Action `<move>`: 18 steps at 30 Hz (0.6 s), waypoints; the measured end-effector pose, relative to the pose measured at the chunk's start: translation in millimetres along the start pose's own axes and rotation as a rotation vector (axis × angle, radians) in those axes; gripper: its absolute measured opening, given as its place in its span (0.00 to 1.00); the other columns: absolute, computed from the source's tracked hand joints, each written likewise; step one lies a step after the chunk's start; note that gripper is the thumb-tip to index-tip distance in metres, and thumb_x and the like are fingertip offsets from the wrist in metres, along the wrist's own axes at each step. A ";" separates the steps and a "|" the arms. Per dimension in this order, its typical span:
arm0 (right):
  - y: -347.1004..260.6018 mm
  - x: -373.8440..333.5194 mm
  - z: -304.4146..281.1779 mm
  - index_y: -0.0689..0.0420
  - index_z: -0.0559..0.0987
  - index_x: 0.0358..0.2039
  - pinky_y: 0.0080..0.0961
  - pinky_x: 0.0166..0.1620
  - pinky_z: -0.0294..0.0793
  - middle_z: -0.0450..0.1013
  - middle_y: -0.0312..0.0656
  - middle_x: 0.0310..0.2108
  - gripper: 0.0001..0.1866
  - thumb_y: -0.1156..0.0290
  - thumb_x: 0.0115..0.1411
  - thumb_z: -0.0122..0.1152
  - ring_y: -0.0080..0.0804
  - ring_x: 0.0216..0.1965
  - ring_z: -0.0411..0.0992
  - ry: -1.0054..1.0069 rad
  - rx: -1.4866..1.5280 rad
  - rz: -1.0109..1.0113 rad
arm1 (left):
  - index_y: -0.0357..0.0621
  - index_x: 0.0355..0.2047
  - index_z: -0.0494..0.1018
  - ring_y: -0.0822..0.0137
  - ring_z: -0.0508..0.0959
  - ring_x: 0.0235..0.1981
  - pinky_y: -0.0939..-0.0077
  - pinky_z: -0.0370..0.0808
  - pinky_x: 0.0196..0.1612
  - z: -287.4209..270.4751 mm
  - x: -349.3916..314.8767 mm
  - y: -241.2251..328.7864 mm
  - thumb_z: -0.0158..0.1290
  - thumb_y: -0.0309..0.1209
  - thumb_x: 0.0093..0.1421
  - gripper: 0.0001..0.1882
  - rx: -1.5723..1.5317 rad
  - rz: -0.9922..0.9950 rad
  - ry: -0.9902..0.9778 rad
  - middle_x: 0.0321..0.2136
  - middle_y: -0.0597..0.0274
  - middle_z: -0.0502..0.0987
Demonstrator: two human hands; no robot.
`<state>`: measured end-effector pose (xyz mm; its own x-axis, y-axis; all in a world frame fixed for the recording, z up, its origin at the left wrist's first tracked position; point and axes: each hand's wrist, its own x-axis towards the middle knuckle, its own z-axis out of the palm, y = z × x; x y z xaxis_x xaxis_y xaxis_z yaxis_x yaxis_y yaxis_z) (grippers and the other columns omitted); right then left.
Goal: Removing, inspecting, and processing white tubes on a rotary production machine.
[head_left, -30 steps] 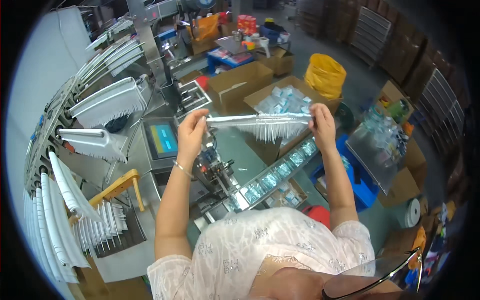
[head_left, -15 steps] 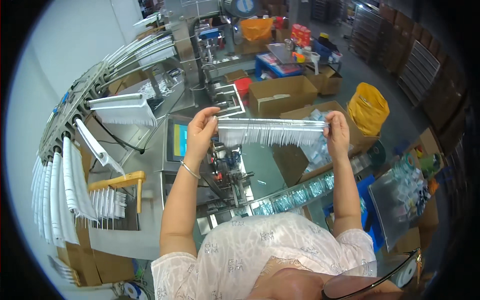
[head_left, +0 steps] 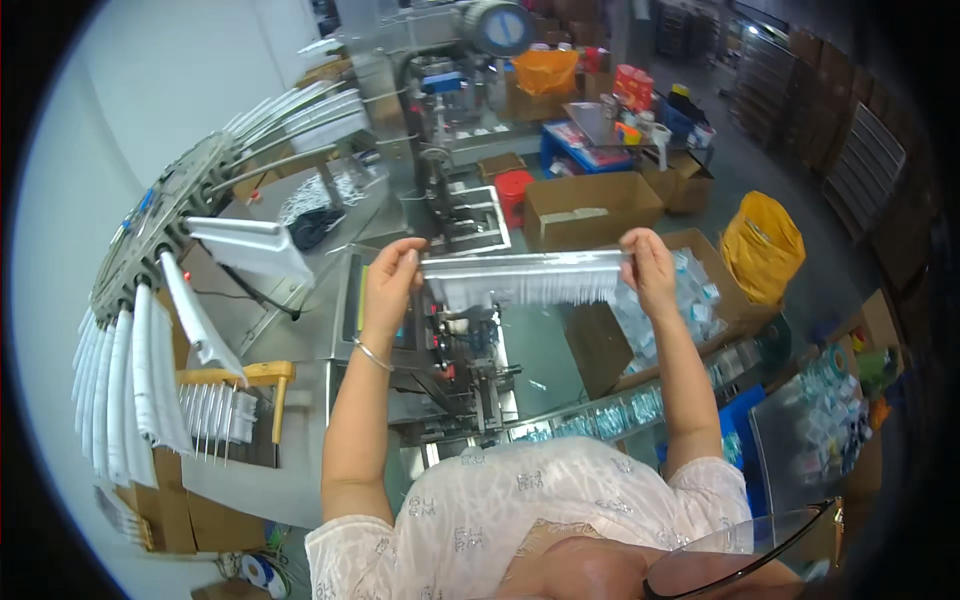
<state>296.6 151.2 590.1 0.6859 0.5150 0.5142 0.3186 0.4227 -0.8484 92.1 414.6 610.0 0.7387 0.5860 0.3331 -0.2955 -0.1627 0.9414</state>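
Stretched level in front of me is a long thin metal rod (head_left: 530,262) with a dense white fringe of thin strips (head_left: 525,288) hanging from it; what the strips are I cannot make out. My left hand (head_left: 392,285) is closed on its left end, thumb and fingers pinched together. The right end sits between the thumb and curled fingers of my right hand (head_left: 650,272). Both hands are raised above the machine. At the left, a round rack (head_left: 165,215) carries several rods hung with similar white bundles (head_left: 160,370).
A wooden-handled holder (head_left: 235,375) with several metal rods lies on the steel table (head_left: 305,400) at left. Machine parts (head_left: 480,385) are below my hands. Rightward stand an open carton of clear packets (head_left: 690,310), a yellow sack (head_left: 765,250) and a conveyor of teal packets (head_left: 610,415).
My hands and the rod have shifted left against the surroundings, and the hands are slightly closer together. The view has also moved a little. Both hands keep hold of the rod.
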 end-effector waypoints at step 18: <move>-37.8 70.3 38.6 0.62 0.69 0.35 0.14 0.21 0.61 0.70 0.40 0.22 0.13 0.66 0.58 0.41 0.21 0.17 0.63 -0.135 0.679 0.019 | 0.44 0.39 0.70 0.58 0.69 0.23 0.72 0.64 0.27 -12.7 56.8 80.8 0.45 0.20 0.49 0.15 0.797 0.937 0.462 0.21 0.55 0.70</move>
<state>307.6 200.2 663.2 0.5855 0.5967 0.5489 -0.2026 0.7632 -0.6136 102.5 444.8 704.3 0.1288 0.1856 0.9742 -0.0252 -0.9814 0.1903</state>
